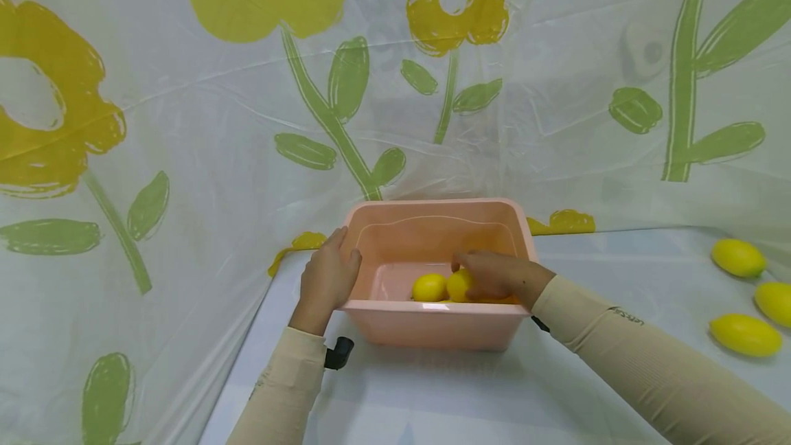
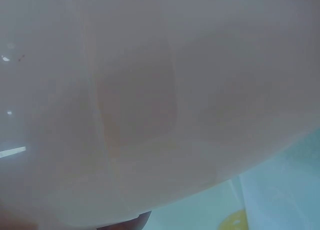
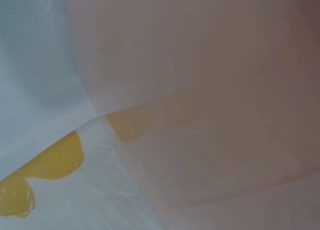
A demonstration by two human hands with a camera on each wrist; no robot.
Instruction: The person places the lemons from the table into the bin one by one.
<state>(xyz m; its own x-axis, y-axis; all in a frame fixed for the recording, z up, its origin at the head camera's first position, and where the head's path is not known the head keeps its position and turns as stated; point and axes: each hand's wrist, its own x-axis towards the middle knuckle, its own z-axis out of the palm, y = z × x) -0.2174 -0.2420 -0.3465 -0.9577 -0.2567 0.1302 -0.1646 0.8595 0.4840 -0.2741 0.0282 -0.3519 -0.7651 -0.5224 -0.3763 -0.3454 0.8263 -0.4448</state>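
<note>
A pink plastic basin (image 1: 432,327) stands on the table, its inside facing me. My left hand (image 1: 327,279) grips its left rim, thumb on the inner side. Over the right rim my right hand (image 1: 494,275) reaches into the basin, fingers curled round a lemon (image 1: 458,286). Another lemon (image 1: 429,288) lies just left of that one, and a sliver of yellow shows below them at the front rim. The basin's wall (image 2: 135,99) fills most of the left wrist view. In the right wrist view the pinkish basin side (image 3: 200,155) is close and blurred, and the right fingers are hidden.
On the table's right side lie three more lemons: one at the back (image 1: 738,257), one at the frame edge (image 1: 775,303) and one nearer (image 1: 745,335). A white sheet (image 1: 204,156) printed with yellow flowers hangs behind and to the left of the pale table (image 1: 395,397).
</note>
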